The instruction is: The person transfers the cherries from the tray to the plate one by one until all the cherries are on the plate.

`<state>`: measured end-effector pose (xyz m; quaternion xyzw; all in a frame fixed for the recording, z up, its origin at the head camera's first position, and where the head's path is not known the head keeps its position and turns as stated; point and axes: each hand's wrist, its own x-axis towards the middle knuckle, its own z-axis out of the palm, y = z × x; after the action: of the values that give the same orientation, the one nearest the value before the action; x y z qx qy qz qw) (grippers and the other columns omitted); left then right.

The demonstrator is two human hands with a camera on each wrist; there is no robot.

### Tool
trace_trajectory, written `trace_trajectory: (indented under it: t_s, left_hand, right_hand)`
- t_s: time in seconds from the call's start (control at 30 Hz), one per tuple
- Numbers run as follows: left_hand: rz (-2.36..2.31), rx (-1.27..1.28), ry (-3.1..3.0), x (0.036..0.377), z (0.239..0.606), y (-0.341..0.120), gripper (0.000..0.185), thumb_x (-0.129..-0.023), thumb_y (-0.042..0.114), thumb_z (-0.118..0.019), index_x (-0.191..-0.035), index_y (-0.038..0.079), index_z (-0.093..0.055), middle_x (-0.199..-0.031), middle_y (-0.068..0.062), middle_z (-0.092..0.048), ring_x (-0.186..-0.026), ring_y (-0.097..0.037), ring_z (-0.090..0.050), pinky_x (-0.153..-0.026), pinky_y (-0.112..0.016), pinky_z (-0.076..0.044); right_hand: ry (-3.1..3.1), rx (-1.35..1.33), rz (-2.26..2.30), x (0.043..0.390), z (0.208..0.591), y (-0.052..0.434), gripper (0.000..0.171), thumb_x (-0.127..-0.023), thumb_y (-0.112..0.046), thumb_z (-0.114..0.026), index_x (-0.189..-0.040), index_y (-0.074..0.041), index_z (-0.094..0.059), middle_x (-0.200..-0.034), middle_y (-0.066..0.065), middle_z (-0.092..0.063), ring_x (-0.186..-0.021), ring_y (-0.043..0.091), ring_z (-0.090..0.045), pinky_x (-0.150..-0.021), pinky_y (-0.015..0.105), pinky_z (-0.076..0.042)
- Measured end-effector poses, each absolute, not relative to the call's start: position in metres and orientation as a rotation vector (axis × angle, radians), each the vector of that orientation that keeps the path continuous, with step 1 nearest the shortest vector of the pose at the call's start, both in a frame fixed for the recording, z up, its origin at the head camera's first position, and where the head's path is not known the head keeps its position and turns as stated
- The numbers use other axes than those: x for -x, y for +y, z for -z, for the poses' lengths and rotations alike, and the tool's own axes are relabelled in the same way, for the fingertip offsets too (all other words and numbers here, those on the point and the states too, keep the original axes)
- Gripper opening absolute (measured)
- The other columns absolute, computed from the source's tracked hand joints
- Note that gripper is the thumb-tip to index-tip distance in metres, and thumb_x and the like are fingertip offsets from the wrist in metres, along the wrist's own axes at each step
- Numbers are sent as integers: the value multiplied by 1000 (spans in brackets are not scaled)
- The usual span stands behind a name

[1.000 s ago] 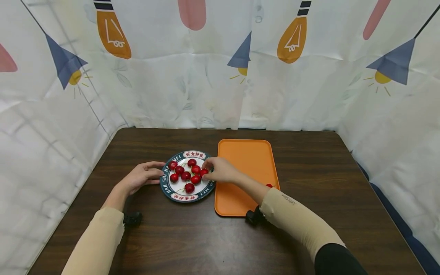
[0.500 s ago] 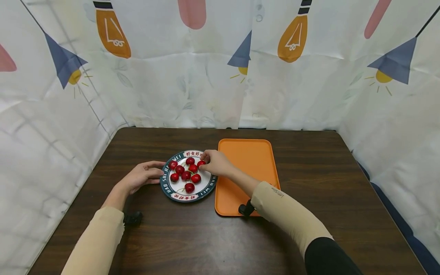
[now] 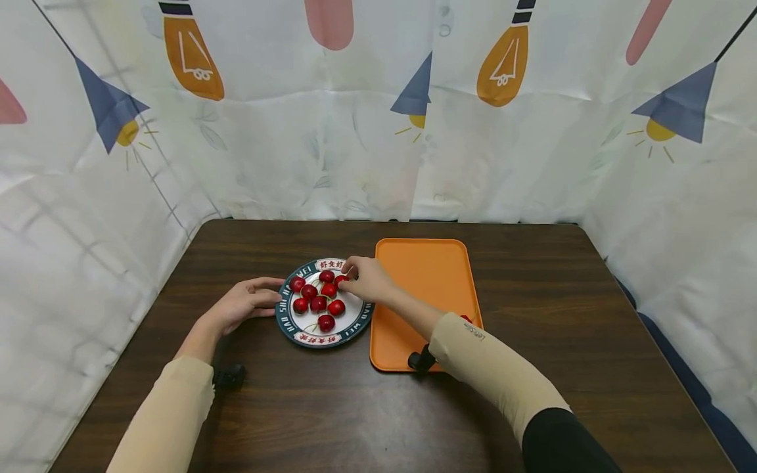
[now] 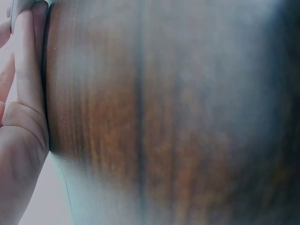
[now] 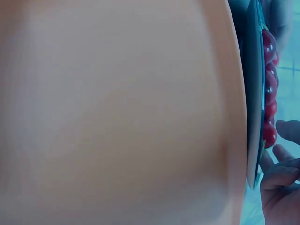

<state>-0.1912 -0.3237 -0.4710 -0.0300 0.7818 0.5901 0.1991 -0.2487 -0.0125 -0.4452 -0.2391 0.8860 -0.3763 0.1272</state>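
A round plate (image 3: pixel 291 328) with a dark blue-green lettered rim carries several red cherries (image 3: pixel 326 323), some with stems showing. My left hand (image 3: pixel 251 303) touches the plate's left rim with nearly straight fingers; the left wrist view shows its fingers (image 4: pixel 27 61) along the plate's edge. Over the plate's upper right side, my right hand (image 3: pixel 368 281) pinches a cherry (image 3: pixel 340 280) between thumb and fingers, low among the others. In the right wrist view that cherry (image 5: pixel 269 135) sits right at the thumb tip, fingers bent below it.
An orange rectangular tray (image 3: pixel 422 263) lies just right of the plate, under my right forearm. A small red thing (image 3: pixel 466 318) shows on it, mostly hidden by the sleeve. Both stand on a dark wooden table (image 3: pixel 307 407), with a printed curtain (image 3: pixel 367 157) behind.
My right hand has moved up and left across the plate with a cherry, and nearby cherries have shifted slightly left. My left hand has stayed at the rim.
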Motion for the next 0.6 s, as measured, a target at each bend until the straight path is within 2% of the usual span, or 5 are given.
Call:
trace_trajectory:
  t_s: [0.2,0.4,0.6]
  left_hand:
    - [-1659,86,2188,191,469,-325,57,-103,23,-65,-152,0,-45,-145,-25,-49,-112,-22,-64,-92,-35,-58]
    - [-1656,73,2185,192,470,-324,58,-104,23,-64,-152,-1,-43,-144,-26,-49,-111,-21,-65,-93,-36,-57]
    - [-1657,68,2180,192,471,-326,59,-103,23,-64,-153,-1,-43,-145,-26,-48,-111,-21,-64,-93,-36,-58]
  right_hand:
    - [2577,788,1073,246,437,2,21,-96,-17,-75,-113,-6,-68,-101,2,-67,-93,17,-60,-79,25,-53]
    - [2541,870,1072,243,426,20,18,-95,-13,-74,-110,-5,-69,-93,1,-66,-88,19,-59,-73,25,-52]
    - [2500,927,1097,238,423,35,18,-94,-11,-75,-110,-3,-70,-89,0,-65,-88,19,-59,-74,26,-50]
